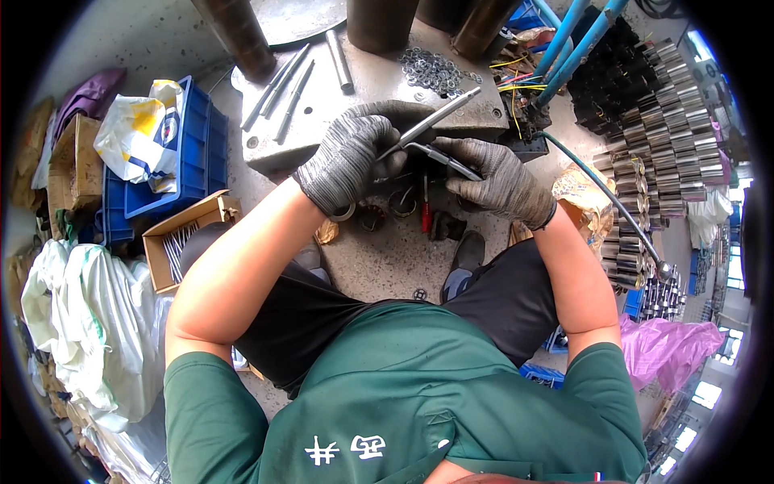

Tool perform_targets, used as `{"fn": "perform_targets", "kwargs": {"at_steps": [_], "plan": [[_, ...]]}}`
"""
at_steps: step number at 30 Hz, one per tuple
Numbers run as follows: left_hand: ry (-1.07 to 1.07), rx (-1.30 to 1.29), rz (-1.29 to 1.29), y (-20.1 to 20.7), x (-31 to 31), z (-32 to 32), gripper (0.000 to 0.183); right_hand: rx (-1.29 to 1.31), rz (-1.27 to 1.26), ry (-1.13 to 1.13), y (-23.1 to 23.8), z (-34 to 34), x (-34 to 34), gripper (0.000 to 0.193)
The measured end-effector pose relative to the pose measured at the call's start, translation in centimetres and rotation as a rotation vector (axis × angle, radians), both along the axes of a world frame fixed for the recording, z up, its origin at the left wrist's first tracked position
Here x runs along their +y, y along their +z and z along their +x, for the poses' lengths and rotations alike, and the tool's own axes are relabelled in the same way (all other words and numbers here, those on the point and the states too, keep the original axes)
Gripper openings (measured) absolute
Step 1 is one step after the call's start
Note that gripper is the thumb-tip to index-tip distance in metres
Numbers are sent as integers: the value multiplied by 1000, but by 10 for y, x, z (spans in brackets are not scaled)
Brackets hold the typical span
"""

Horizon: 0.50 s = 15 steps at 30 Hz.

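My left hand [345,155], in a grey glove, is closed around a long metal shaft [439,113] that slants up to the right over the front of a metal machine base [318,113]. In my right hand [506,179], also gloved, is a thinner stepped metal rod [447,158], pinched between thumb and fingers. The rod's left tip lies close to the shaft near my left fingers; whether they touch I cannot tell. Several slim steel rods [274,90] and one thicker steel bar [339,61] lie on the base, with a heap of small metal rings [430,71] behind the shaft.
Dark steel columns [379,24] rise from the base. A blue crate [193,137] and a cardboard box of thin rods [173,250] stand at left. Stacked metal cylinders [669,137] fill the right. A red-handled tool [426,214] stands below the base, and blue pipes [576,48] run behind.
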<state>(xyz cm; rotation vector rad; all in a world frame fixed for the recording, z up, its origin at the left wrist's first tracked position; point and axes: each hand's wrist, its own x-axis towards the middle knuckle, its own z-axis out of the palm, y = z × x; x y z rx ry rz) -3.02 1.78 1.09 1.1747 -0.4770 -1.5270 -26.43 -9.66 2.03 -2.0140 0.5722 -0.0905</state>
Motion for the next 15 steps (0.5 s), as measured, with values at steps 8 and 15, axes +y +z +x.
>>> {"fn": "perform_targets", "kwargs": {"at_steps": [8,15], "plan": [[-64,519,-191,-14,-7,15,56,11,559,-61,9,7,5,70],[132,362,-316,8,-2,8,59,-79,-595,-111,-9,5,-17,31]]}}
